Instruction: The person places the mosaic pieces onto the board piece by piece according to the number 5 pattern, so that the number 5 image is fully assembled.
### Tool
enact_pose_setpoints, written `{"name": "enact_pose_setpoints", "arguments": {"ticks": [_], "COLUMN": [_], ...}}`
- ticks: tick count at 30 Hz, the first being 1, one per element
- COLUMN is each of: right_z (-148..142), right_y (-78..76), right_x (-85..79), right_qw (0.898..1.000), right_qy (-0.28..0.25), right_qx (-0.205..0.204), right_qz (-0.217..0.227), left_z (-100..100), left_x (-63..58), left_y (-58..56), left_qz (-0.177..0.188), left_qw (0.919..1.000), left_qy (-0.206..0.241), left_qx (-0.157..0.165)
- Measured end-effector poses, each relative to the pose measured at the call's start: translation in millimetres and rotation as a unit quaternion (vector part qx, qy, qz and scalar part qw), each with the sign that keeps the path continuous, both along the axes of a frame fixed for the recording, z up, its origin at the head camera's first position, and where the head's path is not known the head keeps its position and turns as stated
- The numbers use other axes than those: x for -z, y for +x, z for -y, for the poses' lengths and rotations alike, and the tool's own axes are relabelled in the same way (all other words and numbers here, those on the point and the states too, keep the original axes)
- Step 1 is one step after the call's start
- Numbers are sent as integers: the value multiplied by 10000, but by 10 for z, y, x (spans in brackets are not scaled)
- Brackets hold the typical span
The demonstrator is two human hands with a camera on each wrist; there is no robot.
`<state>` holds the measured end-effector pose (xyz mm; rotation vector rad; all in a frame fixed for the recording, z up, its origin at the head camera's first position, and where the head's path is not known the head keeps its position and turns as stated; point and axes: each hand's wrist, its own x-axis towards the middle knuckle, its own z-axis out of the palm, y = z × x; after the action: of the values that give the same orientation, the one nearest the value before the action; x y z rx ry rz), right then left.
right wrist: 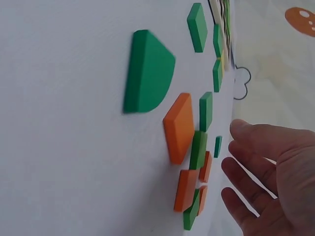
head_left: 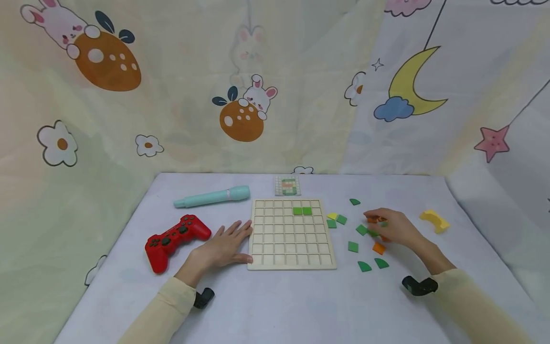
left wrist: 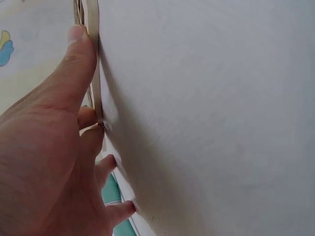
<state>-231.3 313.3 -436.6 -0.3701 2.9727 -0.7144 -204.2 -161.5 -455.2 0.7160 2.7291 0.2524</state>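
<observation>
A pale wooden grid board [head_left: 290, 241] lies mid-table, with two light green square tiles [head_left: 298, 210] in its upper cells. Fingers spread, my left hand [head_left: 223, 246] rests by the board's left side; its thumb touches the board's edge [left wrist: 93, 59] in the left wrist view. Over a loose cluster to the right hovers my right hand [head_left: 397, 227], its fingers slightly bent and apart, with nothing seen between them. Below it lie orange tiles [right wrist: 179, 130] and green square tiles [right wrist: 198, 150]. Nearer the front are green quarter-round tiles [head_left: 364, 266]. The hand partly hides the cluster in the head view.
Left of the board lie a red game controller [head_left: 172, 241] and a mint-green rod with a thicker end [head_left: 212, 196]. A small card with a coloured grid pattern [head_left: 287, 186] is behind the board. At far right sits a yellow arch-shaped block [head_left: 435, 220].
</observation>
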Motion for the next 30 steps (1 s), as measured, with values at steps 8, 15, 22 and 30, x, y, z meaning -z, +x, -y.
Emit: {"name": "enact_pose_setpoints", "arguments": {"ticks": [8,15,22,30], "right_z": [-132,-199,-181,-101], "right_y": [105,104,74,41], "right_x": [76,206,266,164], "right_qw": [9998,9997,9996,9999], "right_qy": [-191,-125,-65,-94], "right_qx": [-79,-116,-122,38], "right_qz": [-45,-190,-234,-48], "left_z": [9,10,2,4], "left_x": [1,-11,10,24], "left_y": [7,9,8,3], "left_qz": [-54,-76,-13,-24], "left_qw": [10000,10000,10000,10000], "left_qy": [8,17,2,63], "left_qx": [30,56,-25,-46]}}
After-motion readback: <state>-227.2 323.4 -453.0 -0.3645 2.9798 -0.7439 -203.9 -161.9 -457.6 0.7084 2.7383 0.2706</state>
